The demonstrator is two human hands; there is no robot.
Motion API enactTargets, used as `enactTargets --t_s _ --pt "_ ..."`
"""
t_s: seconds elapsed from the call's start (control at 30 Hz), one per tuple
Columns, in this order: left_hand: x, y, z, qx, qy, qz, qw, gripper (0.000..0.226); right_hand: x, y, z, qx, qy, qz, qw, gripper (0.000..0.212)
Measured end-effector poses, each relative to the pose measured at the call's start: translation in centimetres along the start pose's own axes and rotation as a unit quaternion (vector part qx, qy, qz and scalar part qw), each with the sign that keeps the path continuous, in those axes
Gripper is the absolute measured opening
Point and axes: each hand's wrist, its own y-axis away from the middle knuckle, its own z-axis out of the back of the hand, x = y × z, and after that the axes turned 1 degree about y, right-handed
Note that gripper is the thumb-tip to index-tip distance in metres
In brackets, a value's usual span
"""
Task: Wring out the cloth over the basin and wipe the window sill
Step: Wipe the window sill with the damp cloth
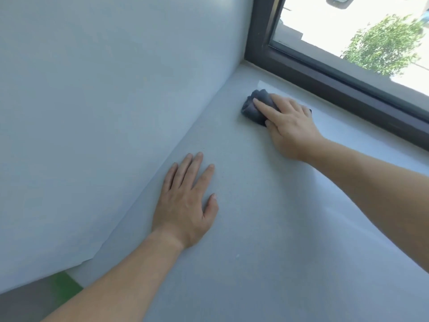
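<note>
A bunched dark grey cloth [253, 105] lies on the pale grey window sill [267, 205], near its far left corner. My right hand [287, 126] presses down on the cloth with straight fingers and covers its right part. My left hand [185, 203] rests flat on the sill close to the side wall, fingers spread, holding nothing. No basin is in view.
A white side wall [104, 112] bounds the sill on the left. The dark window frame [325, 82] runs along the back edge, with glass and a tree outside. A green patch [62, 284] shows below the sill's near left edge.
</note>
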Motion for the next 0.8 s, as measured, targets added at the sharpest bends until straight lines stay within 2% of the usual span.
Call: enactTargets --t_s 0.07,0.1,0.13,0.23,0.27,0.3,0.4,0.43,0.47,0.57,0.6,0.63,0.7,0.73,0.77,0.8 --pt "-0.1 -0.1 0.0 -0.002 0.001 0.001 1.0 0.064 -0.6 -1.1 0.1 -0.034 -0.013 -0.12 0.992 0.051" --pt "-0.1 -0.1 0.0 -0.004 0.0 0.002 1.0 0.064 0.2 -0.9 -0.2 -0.048 -0.01 -0.149 0.988 0.051" --pt "-0.1 -0.1 0.0 -0.006 0.001 0.002 1.0 0.063 1.3 -0.2 -0.6 -0.053 -0.011 -0.137 0.989 0.051" --pt "0.0 0.1 0.0 -0.009 0.004 0.002 1.0 0.063 1.3 3.0 -0.8 -0.014 0.001 0.02 1.0 0.051" --pt "0.0 0.1 0.0 -0.009 0.005 0.002 1.0 0.063 0.2 3.2 -0.4 -0.001 0.007 0.033 0.999 0.051" --pt "0.0 0.1 0.0 -0.01 0.006 0.001 1.0 0.063 -0.8 2.8 -0.2 -0.008 0.012 0.002 1.0 0.05" --pt "-0.1 0.1 0.0 -0.011 0.009 0.004 1.0 0.063 0.6 2.2 -0.7 -0.066 -0.042 -0.191 0.978 0.051" --pt "-0.1 0.1 0.1 -0.014 0.008 0.004 1.0 0.063 2.4 2.7 -1.2 -0.071 -0.05 -0.196 0.977 0.052" --pt "-0.2 0.2 0.1 -0.016 0.009 0.004 1.0 0.063 4.3 3.6 -1.6 -0.067 -0.047 -0.153 0.985 0.052" --pt "-0.1 0.2 0.1 -0.023 0.021 0.004 1.0 0.062 5.3 6.8 -1.8 -0.003 -0.019 0.066 0.998 0.051" --pt "-0.1 0.3 0.1 -0.028 0.023 0.005 0.999 0.061 4.0 6.4 -1.4 -0.001 -0.007 0.084 0.996 0.051" --pt "-0.1 0.3 0.0 -0.033 0.026 0.006 0.999 0.061 2.8 5.6 -1.1 -0.008 0.005 0.043 0.999 0.05" --pt "-0.1 0.5 0.0 -0.047 0.033 0.011 0.998 0.06 1.2 3.9 -0.8 -0.041 -0.018 -0.131 0.99 0.05" --pt "-0.1 0.6 0.1 -0.061 0.031 0.015 0.998 0.057 1.8 3.6 -1.0 -0.054 -0.036 -0.191 0.979 0.051" --pt "-0.2 0.7 0.3 -0.08 0.027 0.018 0.996 0.052 3.2 3.9 -1.3 -0.053 -0.04 -0.199 0.978 0.052" --pt "-0.4 0.9 0.4 -0.098 0.025 0.02 0.995 0.047 4.9 4.8 -1.9 -0.048 -0.032 -0.161 0.985 0.053"
